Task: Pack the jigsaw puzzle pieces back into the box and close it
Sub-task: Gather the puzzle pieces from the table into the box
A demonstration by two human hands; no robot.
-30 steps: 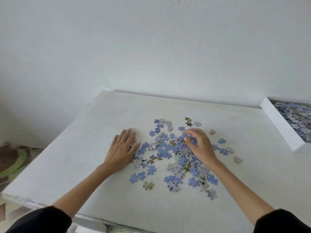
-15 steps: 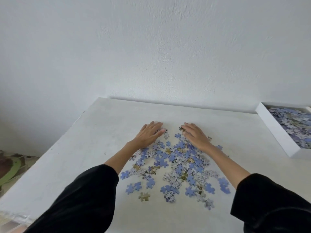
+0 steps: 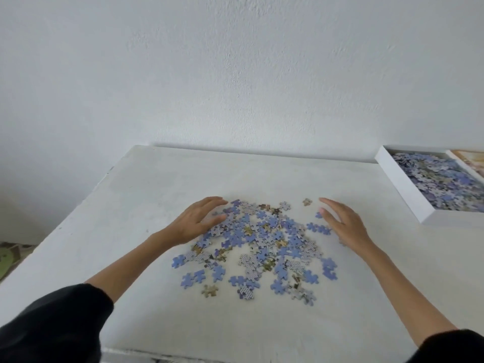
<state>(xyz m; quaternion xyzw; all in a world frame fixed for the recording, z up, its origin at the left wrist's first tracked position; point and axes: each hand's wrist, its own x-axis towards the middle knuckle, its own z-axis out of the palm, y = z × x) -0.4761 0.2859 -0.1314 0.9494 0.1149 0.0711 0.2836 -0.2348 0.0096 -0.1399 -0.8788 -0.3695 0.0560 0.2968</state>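
A loose heap of mostly blue jigsaw puzzle pieces (image 3: 262, 242) lies spread on the white table (image 3: 146, 205). My left hand (image 3: 199, 221) rests flat at the heap's far-left edge, fingers straight and touching pieces. On the heap's far-right side my right hand (image 3: 343, 224) lies with straight fingers, beside a few stray blue pieces. One lone piece (image 3: 307, 202) sits just beyond the heap. The white box (image 3: 403, 187), open and holding several pieces, stands at the table's far right.
A white wall rises right behind the table. The box lid (image 3: 468, 159) with a printed picture shows at the right frame edge beside the box. The table's left edge drops to a patterned floor (image 3: 7, 258).
Both hands have spread apart to the heap's outer sides after lying close together at its far edge. The pieces have bunched a little toward the middle.
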